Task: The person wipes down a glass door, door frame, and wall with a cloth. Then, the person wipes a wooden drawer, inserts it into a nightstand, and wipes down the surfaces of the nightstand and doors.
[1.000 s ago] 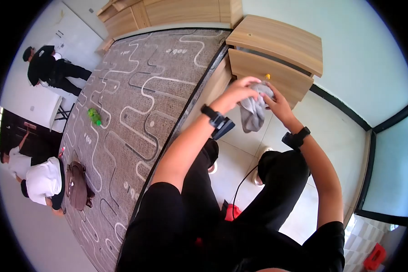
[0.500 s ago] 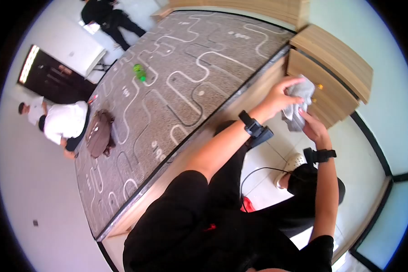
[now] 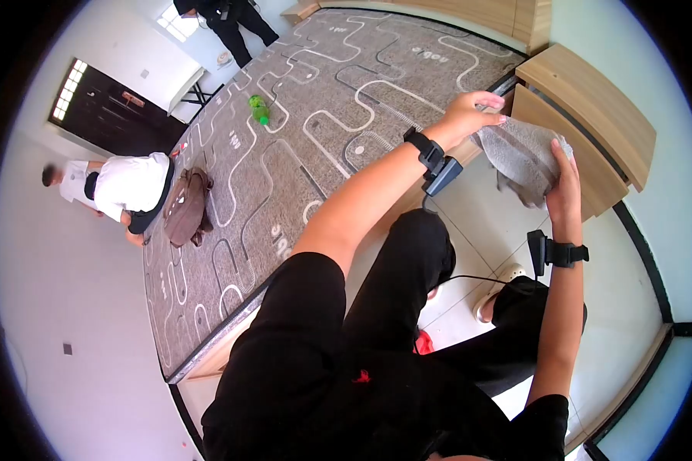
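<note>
A grey cloth hangs partly spread between my two hands, in front of the wooden nightstand. My left hand is at the cloth's upper left corner, its fingers and thumb closing on the edge. On the right side, my right hand grips the other edge, thumb on top; its remaining fingers are mostly hidden. The lower part of the cloth droops in folds over the tiled floor. Both wrists wear black straps with small devices.
The patterned mattress on a wooden bed frame fills the left. On it are a green bottle and a brown bag. Two people in white and one in black are beyond. A black cable crosses near my legs.
The cloth was bunched between my hands and is now spread wider, with my hands further apart. The view has swung right, so the bed and people appear shifted.
</note>
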### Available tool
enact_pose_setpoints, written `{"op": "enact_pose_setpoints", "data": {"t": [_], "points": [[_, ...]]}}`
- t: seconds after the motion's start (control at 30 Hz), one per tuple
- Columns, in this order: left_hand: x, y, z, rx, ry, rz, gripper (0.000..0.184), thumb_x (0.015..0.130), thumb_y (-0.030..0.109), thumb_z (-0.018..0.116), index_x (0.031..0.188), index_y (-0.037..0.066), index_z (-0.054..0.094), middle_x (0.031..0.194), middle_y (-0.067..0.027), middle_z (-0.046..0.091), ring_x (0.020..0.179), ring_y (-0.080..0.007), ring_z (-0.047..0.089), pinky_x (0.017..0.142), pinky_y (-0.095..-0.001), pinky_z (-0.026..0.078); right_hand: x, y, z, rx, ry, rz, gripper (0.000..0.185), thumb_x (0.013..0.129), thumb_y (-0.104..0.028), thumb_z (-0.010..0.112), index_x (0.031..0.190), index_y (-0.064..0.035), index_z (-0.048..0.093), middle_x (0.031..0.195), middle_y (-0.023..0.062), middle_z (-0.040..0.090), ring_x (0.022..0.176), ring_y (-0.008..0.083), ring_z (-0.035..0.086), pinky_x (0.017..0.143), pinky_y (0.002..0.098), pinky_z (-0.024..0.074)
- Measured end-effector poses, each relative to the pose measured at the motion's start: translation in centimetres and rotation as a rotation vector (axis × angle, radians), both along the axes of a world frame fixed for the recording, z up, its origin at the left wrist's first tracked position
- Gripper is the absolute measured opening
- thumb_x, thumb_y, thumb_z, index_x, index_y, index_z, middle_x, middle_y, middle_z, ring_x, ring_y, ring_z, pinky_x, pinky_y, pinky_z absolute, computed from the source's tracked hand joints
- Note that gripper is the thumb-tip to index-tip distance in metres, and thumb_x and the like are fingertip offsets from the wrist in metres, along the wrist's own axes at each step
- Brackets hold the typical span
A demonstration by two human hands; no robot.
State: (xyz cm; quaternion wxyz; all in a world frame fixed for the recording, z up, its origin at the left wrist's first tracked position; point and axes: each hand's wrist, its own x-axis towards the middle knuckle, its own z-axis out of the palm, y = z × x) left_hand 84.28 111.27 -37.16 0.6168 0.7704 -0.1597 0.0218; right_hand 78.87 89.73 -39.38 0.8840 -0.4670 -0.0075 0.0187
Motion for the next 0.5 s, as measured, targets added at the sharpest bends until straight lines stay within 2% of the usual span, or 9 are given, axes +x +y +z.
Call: {"op": "enact_pose_setpoints", "data": {"t": [0.07, 0.13, 0.17, 0.2, 0.27, 0.33, 0.37, 0.47, 0.5], "points": [[-0.3, -0.5, -0.1, 0.115, -0.069, -0.061, 0.037, 0.080, 0.014, 0.070, 0.115, 0.002, 0.061, 0.113, -0.0107, 0.062, 0.103, -0.0139, 0.057, 0.086, -0.0273, 0.046, 0.1, 0.1, 0.4, 0.032, 0.001, 0.052, 0.037, 0.086, -0.025, 0.063, 0.117, -0.0063, 0.054, 0.107, 0.0041, 0.060, 0.098, 0.0160, 0.056, 0.089, 0.0300, 0.0422], [-1.5, -1.8, -0.8, 0.439, -0.062, -0.053, 0.039, 0.086, 0.022, 0.064, 0.119, 0.002, 0.058, 0.113, -0.0104, 0.062, 0.102, -0.0140, 0.057, 0.085, -0.0274, 0.046, -0.3, 0.2, 0.4, 0.059, 0.001, 0.082, 0.039, 0.085, -0.024, 0.063, 0.118, -0.0061, 0.053, 0.107, 0.0042, 0.060, 0.099, 0.0162, 0.056, 0.090, 0.0304, 0.0419], [-1.8, -2.4, -1.8, 0.414, -0.083, -0.094, 0.046, 0.089, 0.028, 0.058, 0.127, 0.003, 0.051, 0.112, -0.0088, 0.063, 0.101, -0.0144, 0.057, 0.084, -0.0278, 0.047, -0.3, 0.5, 0.1, 0.094, 0.000, 0.107, 0.040, 0.085, -0.023, 0.062, 0.119, -0.0056, 0.053, 0.109, 0.0045, 0.060, 0.099, 0.0164, 0.056, 0.090, 0.0302, 0.0415], [-2.3, -2.4, -2.8, 0.247, 0.283, -0.222, 0.057, 0.091, 0.037, 0.055, 0.136, 0.007, 0.039, 0.121, -0.0073, 0.057, 0.106, -0.0154, 0.054, 0.086, -0.0319, 0.046, -0.4, 0.5, 0.0, 0.124, -0.001, 0.128, 0.041, 0.084, -0.022, 0.061, 0.121, -0.0050, 0.053, 0.110, 0.0047, 0.060, 0.100, 0.0167, 0.055, 0.091, 0.0300, 0.0411], [-3.5, -3.4, -3.6, -0.133, 0.598, -0.385, 0.067, 0.092, 0.054, 0.043, 0.142, 0.011, 0.028, 0.132, -0.0067, 0.048, 0.113, -0.0174, 0.050, 0.090, -0.0375, 0.045, -1.4, 0.8, 1.0, 0.140, -0.018, 0.111, 0.042, 0.084, -0.021, 0.061, 0.122, -0.0041, 0.052, 0.112, 0.0051, 0.060, 0.102, 0.0173, 0.055, 0.092, 0.0299, 0.0405], [-2.8, -4.1, -4.9, -0.191, 0.790, -0.588, 0.070, 0.092, 0.063, 0.030, 0.142, 0.014, 0.026, 0.138, -0.0063, 0.041, 0.118, -0.0198, 0.047, 0.092, -0.0430, 0.045, -1.6, -0.1, 1.2, 0.124, -0.021, 0.148, 0.043, 0.084, -0.020, 0.060, 0.123, -0.0039, 0.052, 0.113, 0.0058, 0.059, 0.104, 0.0172, 0.054, 0.092, 0.0296, 0.0405], [-2.8, -4.5, -5.3, -0.189, 0.789, -0.617, 0.069, 0.092, 0.064, 0.024, 0.141, 0.015, 0.028, 0.137, -0.0066, 0.042, 0.120, -0.0210, 0.047, 0.095, -0.0424, 0.043, -1.9, -0.5, 1.6, 0.112, -0.012, 0.170, 0.042, 0.084, -0.020, 0.060, 0.122, -0.0037, 0.053, 0.113, 0.0061, 0.059, 0.102, 0.0171, 0.055, 0.091, 0.0293, 0.0411], [-3.1, -5.3, -6.4, -0.293, 0.715, -0.619, 0.063, 0.095, 0.058, 0.025, 0.140, 0.014, 0.030, 0.136, -0.0069, 0.043, 0.120, -0.0209, 0.047, 0.098, -0.0392, 0.040, -2.5, -1.0, 1.7, 0.064, -0.003, 0.219, 0.040, 0.085, -0.019, 0.059, 0.122, -0.0036, 0.053, 0.113, 0.0064, 0.060, 0.100, 0.0168, 0.056, 0.089, 0.0288, 0.0425], [-3.0, -5.2, -7.3, -0.483, 0.795, -0.600, 0.050, 0.097, 0.042, 0.038, 0.135, 0.009, 0.038, 0.132, -0.0068, 0.048, 0.118, -0.0203, 0.048, 0.100, -0.0358, 0.038, -2.7, -1.1, 1.5, 0.022, -0.013, 0.246, 0.040, 0.086, -0.019, 0.058, 0.122, -0.0036, 0.053, 0.112, 0.0064, 0.060, 0.098, 0.0167, 0.057, 0.088, 0.0285, 0.0431]]}}
